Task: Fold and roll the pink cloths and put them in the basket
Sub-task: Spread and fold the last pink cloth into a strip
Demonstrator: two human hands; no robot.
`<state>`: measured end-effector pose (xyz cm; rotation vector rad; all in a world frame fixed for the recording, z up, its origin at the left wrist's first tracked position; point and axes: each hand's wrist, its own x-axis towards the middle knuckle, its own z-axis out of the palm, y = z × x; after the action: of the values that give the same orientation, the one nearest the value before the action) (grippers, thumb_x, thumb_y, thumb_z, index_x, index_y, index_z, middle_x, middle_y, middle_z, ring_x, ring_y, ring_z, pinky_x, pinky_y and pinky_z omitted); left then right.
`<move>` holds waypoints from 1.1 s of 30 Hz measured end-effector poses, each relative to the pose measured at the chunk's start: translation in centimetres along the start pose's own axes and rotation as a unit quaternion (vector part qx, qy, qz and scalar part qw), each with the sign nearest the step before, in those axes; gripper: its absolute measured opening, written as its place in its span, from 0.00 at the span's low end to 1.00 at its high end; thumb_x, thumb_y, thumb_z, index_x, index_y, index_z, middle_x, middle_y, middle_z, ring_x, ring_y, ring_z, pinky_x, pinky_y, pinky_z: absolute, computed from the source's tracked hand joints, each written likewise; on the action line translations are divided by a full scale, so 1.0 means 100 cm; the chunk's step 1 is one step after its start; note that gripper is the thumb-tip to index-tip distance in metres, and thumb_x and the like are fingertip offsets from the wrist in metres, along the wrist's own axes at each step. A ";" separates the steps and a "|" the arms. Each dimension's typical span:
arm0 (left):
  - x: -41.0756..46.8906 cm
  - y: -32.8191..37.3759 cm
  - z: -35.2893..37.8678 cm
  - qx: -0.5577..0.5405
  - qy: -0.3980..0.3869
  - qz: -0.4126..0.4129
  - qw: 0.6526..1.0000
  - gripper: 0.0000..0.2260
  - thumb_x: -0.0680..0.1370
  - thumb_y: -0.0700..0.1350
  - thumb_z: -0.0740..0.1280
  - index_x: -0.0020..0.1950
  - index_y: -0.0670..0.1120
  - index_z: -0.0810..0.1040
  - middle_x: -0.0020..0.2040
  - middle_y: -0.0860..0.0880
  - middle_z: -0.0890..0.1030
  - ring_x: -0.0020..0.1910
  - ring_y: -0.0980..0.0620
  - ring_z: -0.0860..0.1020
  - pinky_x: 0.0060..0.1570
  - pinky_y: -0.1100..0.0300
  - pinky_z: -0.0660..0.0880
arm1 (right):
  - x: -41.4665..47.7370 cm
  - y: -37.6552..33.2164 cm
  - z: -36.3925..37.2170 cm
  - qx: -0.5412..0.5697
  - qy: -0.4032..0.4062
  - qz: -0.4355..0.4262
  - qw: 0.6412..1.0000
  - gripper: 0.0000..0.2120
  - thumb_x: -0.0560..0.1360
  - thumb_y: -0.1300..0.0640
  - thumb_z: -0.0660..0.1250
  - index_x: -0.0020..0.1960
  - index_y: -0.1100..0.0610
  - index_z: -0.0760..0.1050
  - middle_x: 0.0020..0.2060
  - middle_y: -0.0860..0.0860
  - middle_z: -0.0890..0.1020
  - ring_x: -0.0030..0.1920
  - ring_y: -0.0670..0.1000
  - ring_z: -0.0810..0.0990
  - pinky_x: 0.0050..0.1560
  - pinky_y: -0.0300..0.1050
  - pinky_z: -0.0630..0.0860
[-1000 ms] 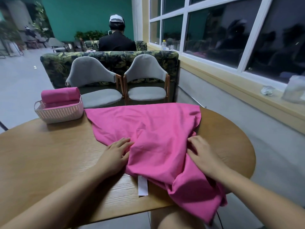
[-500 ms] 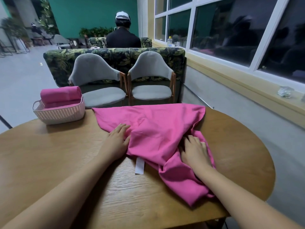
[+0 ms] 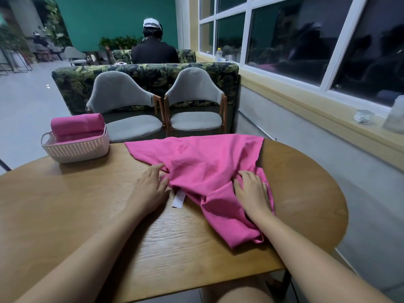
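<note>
Right now my left hand [image 3: 150,186] lies flat on the round wooden table [image 3: 65,211]. Its fingers are straight, their tips touch the near left edge of the loose pink cloth [image 3: 207,162], and it grips nothing. My right hand [image 3: 251,192] rests palm down on the cloth's bunched near part, with fingers spread and only slightly bent. It presses the fabric to the tabletop rather than pinching it.

The cloth lies crumpled across the middle and right of the table. Its far part spreads fairly flat to the far edge, while the near part narrows into folds that run under my right hand and forearm. A white label [image 3: 179,199] sticks out from the cloth's edge between my hands and lies on the wood.

At the table's far left stands the pale slotted basket [image 3: 74,149], well apart from the loose cloth. A rolled pink cloth [image 3: 76,125] lies on more pink fabric inside it. Beyond the table stand a grey chair [image 3: 122,101] and, to its right, a second grey chair [image 3: 196,95].
</note>
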<state>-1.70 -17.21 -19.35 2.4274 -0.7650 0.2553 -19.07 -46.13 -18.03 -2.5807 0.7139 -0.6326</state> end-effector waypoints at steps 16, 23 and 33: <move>-0.076 0.038 -0.001 0.046 -0.001 0.038 0.998 0.21 0.83 0.63 0.56 0.71 0.56 0.73 0.68 0.53 0.76 0.67 0.48 0.72 0.66 0.47 0.71 | -0.012 0.042 -0.064 -0.032 -0.041 0.108 0.993 0.23 0.72 0.30 0.70 0.47 0.49 0.77 0.52 0.53 0.83 0.58 0.61 0.80 0.60 0.56 0.74; -0.088 0.045 -0.006 0.043 0.007 0.027 0.999 0.22 0.82 0.63 0.54 0.67 0.53 0.76 0.64 0.52 0.77 0.64 0.47 0.73 0.63 0.46 0.72 | -0.002 0.035 -0.081 0.142 -0.059 0.085 0.984 0.09 0.80 0.52 0.72 0.43 0.53 0.78 0.43 0.49 0.83 0.50 0.54 0.82 0.45 0.46 0.70; -0.087 0.048 -0.008 0.048 0.010 0.026 0.998 0.21 0.82 0.62 0.55 0.65 0.52 0.77 0.61 0.50 0.80 0.62 0.45 0.75 0.61 0.45 0.72 | 0.018 0.087 -0.128 0.237 0.007 0.137 0.962 0.12 0.77 0.41 0.65 0.43 0.48 0.78 0.41 0.49 0.86 0.46 0.56 0.87 0.49 0.58 0.83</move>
<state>-11.62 -15.90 -19.45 2.4936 -0.8250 0.3443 -27.60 -57.13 -11.08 -2.0000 0.7944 -0.6404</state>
